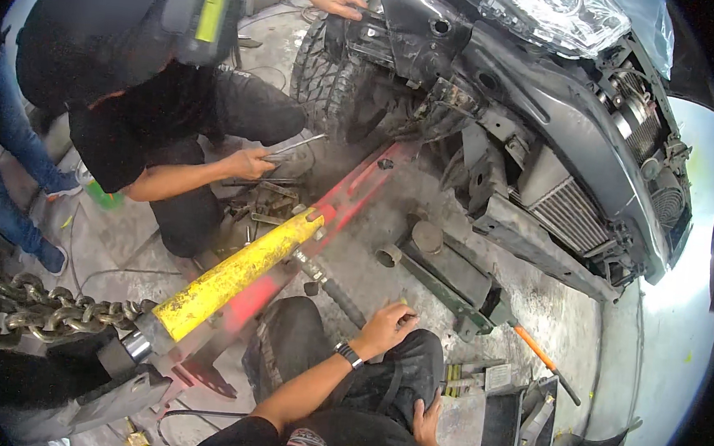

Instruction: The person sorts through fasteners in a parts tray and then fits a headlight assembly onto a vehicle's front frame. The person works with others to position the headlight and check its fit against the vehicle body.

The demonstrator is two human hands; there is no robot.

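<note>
Yellow hydraulic cylinder [240, 274], left of centre, lying slantwise along the red steel beam [369, 180], bright rod [136, 345] at the lower left, far end aimed toward the stripped vehicle front [543, 95]. Black hose [342, 302] leading off its flank, back toward the crouching wearer. And now the hands! Left hand [385, 327], watch [350, 355] at the wrist, poised beside the right knee [422, 354], near the hose, fingers curled in narrow, perhaps pinching something small; impossible to tell from here. Right hand [427, 421] down on the same leg, fingers loosely extended, apparently gripping nothing.

Hydraulic force in play, by the look of it, so best to start at the hose fitting [310, 265]: check for a snug, square seat, then follow the hose for kinks. Worth sighting along cylinder and beam too, for a straight line of push. Over to the heavy steel chain [57, 308], close by the rod end: stay out of its line, fingers well clear, before adding any pressure.

Across the beam, a co-worker's hand [250, 164] around a silvery bar [300, 146], the second hand [337, 2] up at the bodywork: call out first, wait for an answer. Off to the right, orange handle [535, 348] on the floor: mind the footing there.
</note>
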